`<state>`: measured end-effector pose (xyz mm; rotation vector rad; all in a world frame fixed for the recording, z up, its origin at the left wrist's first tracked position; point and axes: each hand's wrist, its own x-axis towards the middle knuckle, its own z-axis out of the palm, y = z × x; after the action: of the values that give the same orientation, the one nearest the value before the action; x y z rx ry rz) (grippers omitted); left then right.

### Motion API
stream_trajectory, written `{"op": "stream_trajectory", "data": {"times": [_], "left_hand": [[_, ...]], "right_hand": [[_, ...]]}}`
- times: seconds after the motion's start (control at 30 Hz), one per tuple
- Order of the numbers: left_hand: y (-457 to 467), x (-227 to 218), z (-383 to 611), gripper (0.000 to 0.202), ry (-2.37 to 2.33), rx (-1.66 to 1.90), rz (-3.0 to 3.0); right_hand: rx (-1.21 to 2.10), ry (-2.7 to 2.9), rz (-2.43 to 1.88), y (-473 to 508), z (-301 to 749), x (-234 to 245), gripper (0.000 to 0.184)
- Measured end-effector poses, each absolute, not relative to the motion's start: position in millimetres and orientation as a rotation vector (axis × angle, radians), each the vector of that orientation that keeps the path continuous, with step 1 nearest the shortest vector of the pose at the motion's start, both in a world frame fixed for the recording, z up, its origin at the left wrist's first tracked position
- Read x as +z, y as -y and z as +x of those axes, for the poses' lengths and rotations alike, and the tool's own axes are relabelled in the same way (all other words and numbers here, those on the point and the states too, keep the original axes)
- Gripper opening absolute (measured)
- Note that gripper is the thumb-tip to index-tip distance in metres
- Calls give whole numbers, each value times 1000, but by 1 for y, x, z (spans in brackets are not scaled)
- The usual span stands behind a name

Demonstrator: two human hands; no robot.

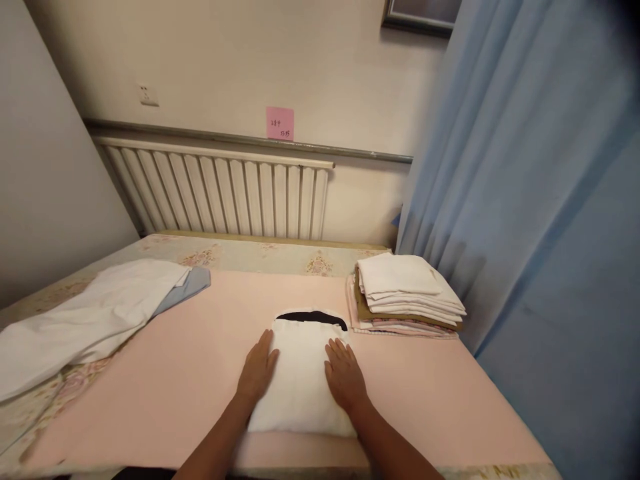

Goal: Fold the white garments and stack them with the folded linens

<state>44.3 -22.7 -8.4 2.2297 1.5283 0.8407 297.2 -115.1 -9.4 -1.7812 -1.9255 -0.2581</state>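
A folded white garment (303, 387) with a black band along its far edge lies flat on a pink cloth (200, 400) in the head view. My left hand (257, 370) rests along the garment's left edge, its fingers stretched out. On the right side of the garment, my right hand (345, 373) lies palm down with its fingers extended. Neither hand grips anything. What kind of garment it is cannot be made out.
Right of the garment is a stack of folded clothes (405, 293). Loose white clothing (100, 310) and a blue-grey piece (187, 291) lie at the left. A radiator (225, 190) stands behind the bed; a blue curtain (500, 167) hangs at the right.
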Motion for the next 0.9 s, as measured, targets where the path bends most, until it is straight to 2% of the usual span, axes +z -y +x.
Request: {"op": "stream_trajectory", "data": {"times": [0.17, 0.33, 0.9], "left_hand": [[37, -6, 31, 57, -1516, 1028, 1769], [57, 5, 24, 47, -1556, 1124, 1640], [23, 28, 24, 32, -1608, 790, 1554]], "right_hand": [[-251, 1924, -1797, 116, 296, -9, 39], [-270, 1926, -1791, 118, 296, -9, 38], [-229, 1916, -1790, 116, 296, -8, 39]]}}
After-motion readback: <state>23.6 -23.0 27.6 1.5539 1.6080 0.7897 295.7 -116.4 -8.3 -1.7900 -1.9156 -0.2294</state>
